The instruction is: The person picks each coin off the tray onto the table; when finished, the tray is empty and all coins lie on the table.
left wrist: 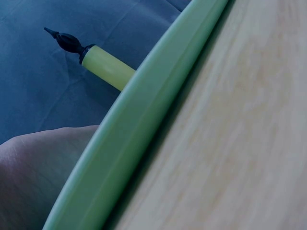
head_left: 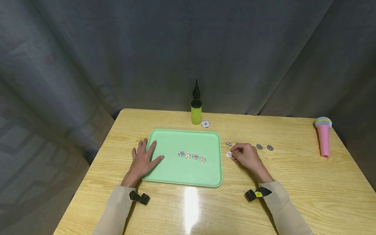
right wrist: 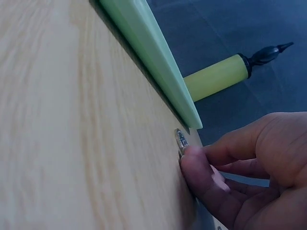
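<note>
My left hand (head_left: 143, 162) lies with its fingers spread over the left rim of a pale green tray (head_left: 182, 176). Inside the tray, several silvery coins (head_left: 195, 156) form a short slanting row. Just right of the tray, my right hand (head_left: 247, 157) pinches a coin (head_left: 228, 154) between thumb and fingertips. The right wrist view shows this coin (right wrist: 181, 139) at or just above the tabletop, its lower part covered by the fingers. More coins (head_left: 270, 148) lie on the table behind and right of that hand, one of them partly hidden by it.
A yellow-green hand pump (head_left: 196, 114) with a black nozzle stands behind the tray. Beside it lies a white poker chip (head_left: 205, 124). A pink toy microphone (head_left: 323, 138) rests near the table's right edge. Dark curtain (head_left: 188, 55) hangs behind the wooden table (head_left: 164, 212).
</note>
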`<action>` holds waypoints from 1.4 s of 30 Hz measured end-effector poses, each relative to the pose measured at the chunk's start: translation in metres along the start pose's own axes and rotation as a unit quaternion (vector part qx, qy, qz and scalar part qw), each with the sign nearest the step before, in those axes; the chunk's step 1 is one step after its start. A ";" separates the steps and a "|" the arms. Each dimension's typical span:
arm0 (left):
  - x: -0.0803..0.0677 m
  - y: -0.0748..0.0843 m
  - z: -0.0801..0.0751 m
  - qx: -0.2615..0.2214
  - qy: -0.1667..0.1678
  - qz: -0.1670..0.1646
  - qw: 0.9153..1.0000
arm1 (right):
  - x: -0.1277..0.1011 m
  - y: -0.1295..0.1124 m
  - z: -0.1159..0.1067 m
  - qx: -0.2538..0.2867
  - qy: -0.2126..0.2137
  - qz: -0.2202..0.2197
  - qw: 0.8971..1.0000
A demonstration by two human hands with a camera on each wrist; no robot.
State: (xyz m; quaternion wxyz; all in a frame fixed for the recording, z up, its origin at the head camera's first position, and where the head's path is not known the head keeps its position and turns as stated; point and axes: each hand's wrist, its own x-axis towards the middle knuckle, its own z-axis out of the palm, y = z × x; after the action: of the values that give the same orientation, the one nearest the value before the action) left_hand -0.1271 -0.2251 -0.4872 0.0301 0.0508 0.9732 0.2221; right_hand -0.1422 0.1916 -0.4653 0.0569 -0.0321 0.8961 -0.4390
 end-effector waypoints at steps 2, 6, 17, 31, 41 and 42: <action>0.000 0.000 0.000 0.000 -0.001 -0.001 1.000 | -0.001 -0.002 -0.002 -0.001 0.000 -0.002 1.000; -0.001 0.001 -0.001 -0.005 0.000 0.000 1.000 | -0.003 -0.007 -0.010 -0.003 0.009 -0.013 1.000; 0.000 0.001 -0.001 -0.009 0.000 0.003 1.000 | -0.008 -0.024 -0.026 -0.026 0.034 -0.036 0.998; 0.000 0.000 0.001 -0.010 0.004 0.002 1.000 | -0.002 -0.045 -0.007 -0.002 -0.005 -0.051 0.999; 0.000 -0.001 0.001 -0.005 0.004 0.002 1.000 | 0.003 -0.056 0.019 -0.002 -0.032 -0.063 0.997; 0.000 -0.001 0.001 -0.006 0.004 0.002 1.000 | 0.004 -0.057 0.022 -0.005 -0.034 -0.066 0.997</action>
State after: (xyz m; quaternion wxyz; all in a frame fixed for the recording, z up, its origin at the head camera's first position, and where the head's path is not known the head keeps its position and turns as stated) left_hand -0.1273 -0.2257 -0.4889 0.0262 0.0515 0.9720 0.2279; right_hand -0.1428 0.1388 -0.4336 0.0584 -0.1065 0.8916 -0.4362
